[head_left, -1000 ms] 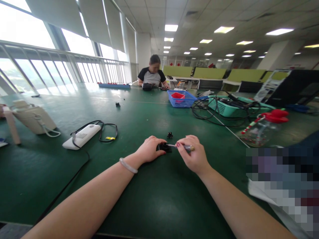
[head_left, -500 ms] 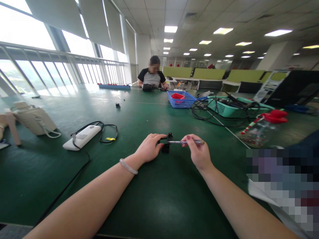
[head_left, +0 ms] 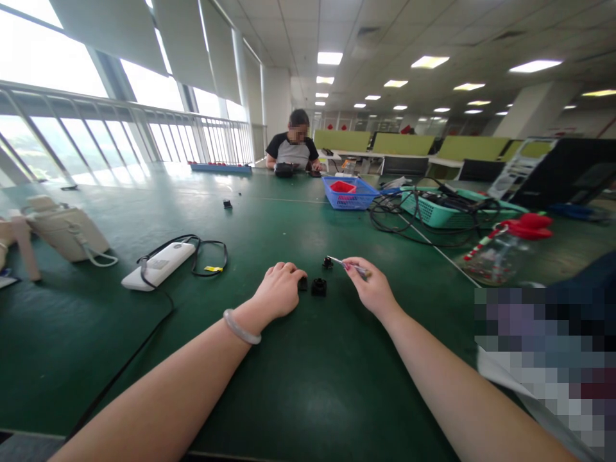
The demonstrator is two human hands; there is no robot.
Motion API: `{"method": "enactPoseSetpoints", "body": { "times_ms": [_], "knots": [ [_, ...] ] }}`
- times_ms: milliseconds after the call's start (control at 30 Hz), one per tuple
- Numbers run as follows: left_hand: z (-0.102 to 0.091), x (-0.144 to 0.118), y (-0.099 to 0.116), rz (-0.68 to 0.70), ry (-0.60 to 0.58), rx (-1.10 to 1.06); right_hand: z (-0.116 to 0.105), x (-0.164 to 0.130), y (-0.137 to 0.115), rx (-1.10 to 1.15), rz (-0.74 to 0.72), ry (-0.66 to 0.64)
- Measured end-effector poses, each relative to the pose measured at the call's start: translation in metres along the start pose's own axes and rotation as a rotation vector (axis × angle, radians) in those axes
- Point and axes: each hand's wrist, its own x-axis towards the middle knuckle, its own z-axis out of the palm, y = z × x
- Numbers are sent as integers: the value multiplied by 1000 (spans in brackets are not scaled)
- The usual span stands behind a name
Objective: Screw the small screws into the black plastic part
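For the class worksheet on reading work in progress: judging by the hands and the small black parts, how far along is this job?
Looks done: three small black parts lie apart on the green table, one between the hands. In hand: the left hand rests on another black part, and the right hand pinches a slim metal tool, its tip at the farthest part. Left: nothing is joined yet.

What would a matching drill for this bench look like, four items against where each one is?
Things:
1. thin metal tool
2. white power bank
3. blue basket
4. clear bottle with red cap

Places:
A. far, mid-table
B. lying at the right edge
C. in the right hand
D. left of the left hand, cable attached

Pairs: 1-C, 2-D, 3-A, 4-B
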Motion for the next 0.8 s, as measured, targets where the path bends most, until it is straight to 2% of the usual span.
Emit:
{"method": "enactPoseSetpoints", "body": {
  "times_ms": [200, 400, 533, 667, 800],
  "knots": [
    [4, 2, 10, 43, 55, -166, 2, 1, 4, -16, 20, -2],
    [5, 1, 20, 166, 36, -233, -4, -7, -13, 40, -1, 81],
    [6, 2, 24, 177, 15, -261, -10, -12, -24, 147, -45, 219],
    [7, 6, 30, 184, -44, -255, -14, -10, -22, 178, -12, 382],
    [7, 6, 44, 227, -71, -221, -13, -6, -15, 181, 35, 418]
  ]
}}
